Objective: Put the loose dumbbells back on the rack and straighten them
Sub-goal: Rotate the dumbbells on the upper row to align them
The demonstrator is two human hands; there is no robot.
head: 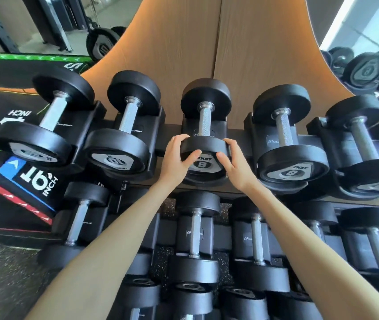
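Hands reach forward with both forearms stretched out over the lower tier; the left hand (176, 155) and the right hand (234, 161) clasp opposite sides of the near head of the middle dumbbell (204, 132), fingers curled over its rim and thumbs pressed on its face, marked 8; that dumbbell lies in its cradle on the top row of the rack (165, 135), handle pointing away towards the wooden wall panel (216, 42); two dumbbells sit to its left and two to its right, each in its own cradle, close beside; more fill the row below; a plyo box (22, 176) marked 16 INCH stands left of the rack.
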